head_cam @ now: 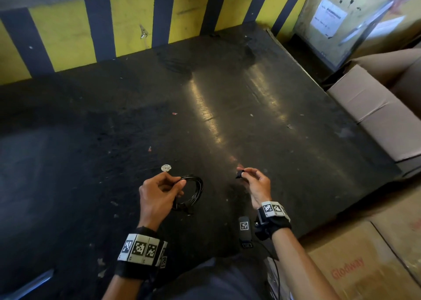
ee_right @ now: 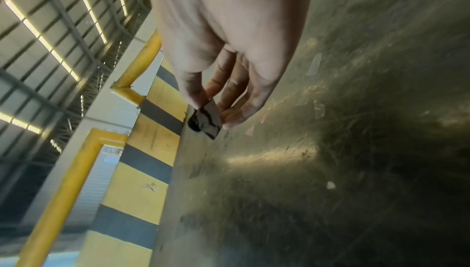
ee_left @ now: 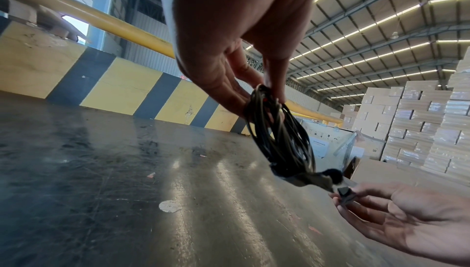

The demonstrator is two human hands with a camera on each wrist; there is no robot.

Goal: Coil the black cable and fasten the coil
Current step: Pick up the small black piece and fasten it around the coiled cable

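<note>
A black cable (head_cam: 193, 191) wound into a small coil (ee_left: 279, 130) hangs from my left hand (head_cam: 159, 191), which pinches its top between thumb and fingers (ee_left: 234, 82) above the dark floor. The coil's plug ends (ee_left: 315, 176) dangle at the bottom. To the right, apart from the coil, my right hand (head_cam: 252, 181) pinches a short black strip of tape (head_cam: 239, 174) between thumb and fingertips (ee_right: 229, 116). In the right wrist view the strip (ee_right: 207, 122) looks flat and rectangular with a curled end.
A dark scuffed platform floor (head_cam: 205, 117) spreads ahead, bounded by a yellow-and-black striped wall (head_cam: 114, 26). A round white sticker (head_cam: 166, 168) lies just beyond my left hand. Cardboard boxes (head_cam: 376, 108) line the right side, and another box (head_cam: 355, 272) sits by my right arm.
</note>
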